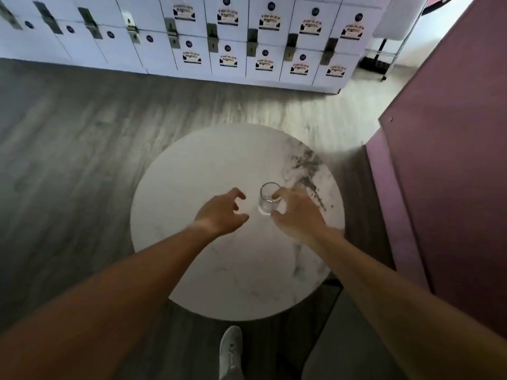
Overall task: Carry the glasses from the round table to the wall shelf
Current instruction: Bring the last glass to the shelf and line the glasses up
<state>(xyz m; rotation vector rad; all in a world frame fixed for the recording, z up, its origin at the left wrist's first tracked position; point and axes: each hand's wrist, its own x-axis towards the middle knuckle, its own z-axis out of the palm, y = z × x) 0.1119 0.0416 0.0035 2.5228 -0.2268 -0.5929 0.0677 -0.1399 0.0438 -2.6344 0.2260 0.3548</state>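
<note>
Clear glass [268, 198] stands on the round table [192, 174] — my right hand [296, 215] curls around it, whether gripping I cannot tell; my left hand [219, 212] is loose beside.

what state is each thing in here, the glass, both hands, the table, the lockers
glass: upright on the table, looks empty
right hand: fingers curled around the glass, grip not clearly closed
left hand: fingers spread and curled, holding nothing
round table: one glass on it
lockers: doors closed
</note>
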